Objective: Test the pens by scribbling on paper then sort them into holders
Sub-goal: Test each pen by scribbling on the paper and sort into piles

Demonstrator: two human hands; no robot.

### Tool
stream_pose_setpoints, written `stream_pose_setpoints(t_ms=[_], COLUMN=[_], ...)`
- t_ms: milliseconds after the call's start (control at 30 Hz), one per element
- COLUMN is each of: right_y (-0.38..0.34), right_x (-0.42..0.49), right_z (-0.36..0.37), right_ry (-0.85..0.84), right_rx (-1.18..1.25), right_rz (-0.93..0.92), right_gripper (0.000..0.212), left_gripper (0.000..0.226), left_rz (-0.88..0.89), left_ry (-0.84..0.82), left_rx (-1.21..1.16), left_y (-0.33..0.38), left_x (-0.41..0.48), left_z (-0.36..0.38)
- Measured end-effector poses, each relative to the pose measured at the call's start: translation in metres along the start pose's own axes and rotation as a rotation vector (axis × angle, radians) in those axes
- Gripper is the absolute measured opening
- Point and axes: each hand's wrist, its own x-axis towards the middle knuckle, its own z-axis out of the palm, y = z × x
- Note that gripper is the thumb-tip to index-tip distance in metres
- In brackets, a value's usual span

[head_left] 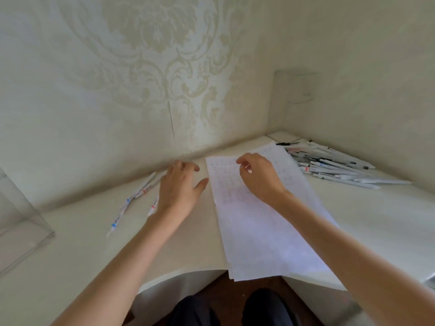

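A stack of white paper (266, 231) with faint scribbles lies on the white desk (94, 243), hanging over its front edge. My right hand (259, 180) hovers over the paper's far end with fingers loosely curled; I see no pen in it. My left hand (179, 189) lies palm down just left of the paper, thumb spread, fingertips bent onto the desk among a few white pens (131, 198) with blue and red bands. One of these pens runs under that hand. A big pile of white pens (329, 165) lies at the far right.
A clear plastic holder (21, 220) stands at the desk's left edge. A second clear holder (294, 100) stands against the wall in the far right corner. Patterned walls close the desk at the back and right. My knees show below the curved front edge.
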Motion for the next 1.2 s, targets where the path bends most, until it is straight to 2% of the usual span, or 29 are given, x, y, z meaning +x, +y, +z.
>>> stream_pose_setpoints(t_ms=[200, 233, 333, 467, 633, 733, 867, 933, 1067, 1133, 1200], right_y=[0.105, 0.117, 0.140, 0.148, 0.152, 0.153, 0.151, 0.152, 0.151, 0.143, 0.126], right_x=[-0.010, -0.011, -0.008, -0.002, 0.002, 0.004, 0.006, 0.008, 0.008, 0.005, 0.002], right_z=[-0.061, -0.067, -0.073, -0.067, -0.061, -0.063, -0.063, -0.061, -0.056, -0.058, -0.059], right_ry=[0.220, 0.238, 0.199, 0.187, 0.210, 0.286, 0.423, 0.396, 0.248, 0.257, 0.300], right_rx=[-0.168, -0.203, -0.357, -0.499, -0.551, -0.520, -0.340, -0.325, -0.318, -0.266, -0.207], right_rz=[0.212, 0.226, 0.225, 0.248, 0.223, 0.224, 0.085, 0.011, -0.018, -0.039, -0.104], right_gripper=[0.032, 0.029, 0.025, 0.029, 0.026, 0.022, 0.010, 0.008, 0.027, 0.038, 0.040], left_gripper=[0.041, 0.048, 0.088, 0.117, 0.112, 0.102, 0.114, 0.116, 0.119, 0.119, 0.120], left_rz=[0.147, 0.177, 0.271, 0.347, 0.321, 0.303, 0.301, 0.292, 0.287, 0.289, 0.286], left_ry=[-0.174, -0.219, -0.381, -0.385, -0.401, -0.401, -0.401, -0.405, -0.412, -0.413, -0.416], left_rx=[-0.241, -0.247, -0.216, -0.125, -0.148, -0.147, -0.151, -0.152, -0.145, -0.143, -0.142], left_y=[0.044, 0.044, 0.040, 0.022, 0.007, 0.011, 0.010, 0.009, 0.010, 0.011, 0.011], left_x=[0.010, 0.014, 0.020, 0.018, 0.010, 0.010, 0.009, 0.009, 0.009, 0.009, 0.009], left_z=[0.046, 0.051, 0.052, 0.048, 0.052, 0.051, 0.053, 0.053, 0.053, 0.052, 0.051])
